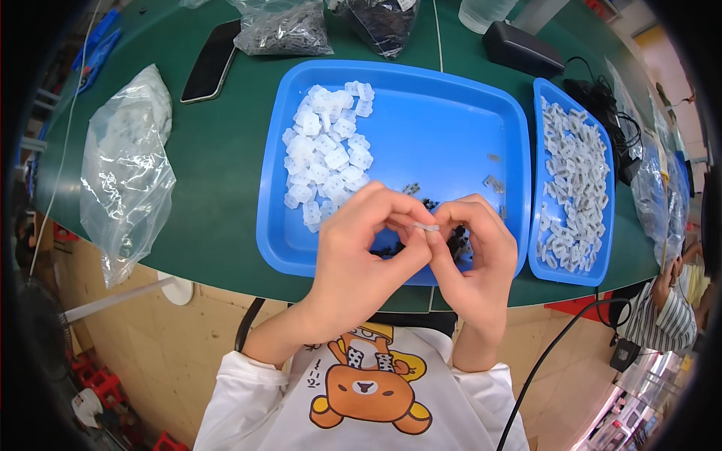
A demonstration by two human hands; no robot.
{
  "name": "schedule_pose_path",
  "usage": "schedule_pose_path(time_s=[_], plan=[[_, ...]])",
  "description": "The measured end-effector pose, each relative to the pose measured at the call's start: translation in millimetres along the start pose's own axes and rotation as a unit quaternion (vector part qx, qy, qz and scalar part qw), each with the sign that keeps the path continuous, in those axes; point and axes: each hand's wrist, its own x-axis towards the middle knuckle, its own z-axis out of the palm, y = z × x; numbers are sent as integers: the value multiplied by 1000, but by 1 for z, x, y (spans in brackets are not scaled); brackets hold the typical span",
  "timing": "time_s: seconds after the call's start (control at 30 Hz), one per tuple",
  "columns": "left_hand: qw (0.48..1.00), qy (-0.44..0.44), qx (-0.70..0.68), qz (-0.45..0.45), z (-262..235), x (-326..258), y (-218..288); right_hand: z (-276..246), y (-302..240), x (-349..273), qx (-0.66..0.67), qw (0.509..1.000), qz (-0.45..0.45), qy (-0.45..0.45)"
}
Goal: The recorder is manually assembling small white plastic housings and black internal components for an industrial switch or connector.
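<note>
Over the near edge of a large blue tray [451, 86], my left hand [368, 244] and my right hand [477, 259] meet at the fingertips. Both pinch one small translucent plastic piece [426, 226] between thumb and forefinger. At the tray's left side lies a heap of white translucent plastic pieces [327, 154]. Small dark parts [429, 204] lie behind and under my hands, partly hidden by them. A few small grey clear pieces [493, 183] are scattered on the tray's right side.
Right of the tray, a narrower blue tray [535, 225] holds many small translucent clips [575, 180]. A plastic bag [124, 180] and a phone [211, 62] lie to the left. Filled bags [286, 30], a black box [524, 49] and cables [613, 113] sit farther back. Another person [662, 319] is at far right.
</note>
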Motion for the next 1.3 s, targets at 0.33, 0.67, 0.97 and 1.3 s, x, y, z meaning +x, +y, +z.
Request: schedule_pose_path(time_s=[0.33,0.67,0.97,1.3], plan=[[992,-122,-26,19,-21,-32,20,-16,-6,-44,-199,976,-63,54],[973,-209,-33,-95,-25,-51,6,-23,6,-52,-312,949,-46,11],[973,-213,33,-78,-26,-41,5,-59,-9,-24,-258,964,-24,-59],[960,-214,-119,-137,-33,-46,-2,-73,1,18,-269,936,-33,-224]])
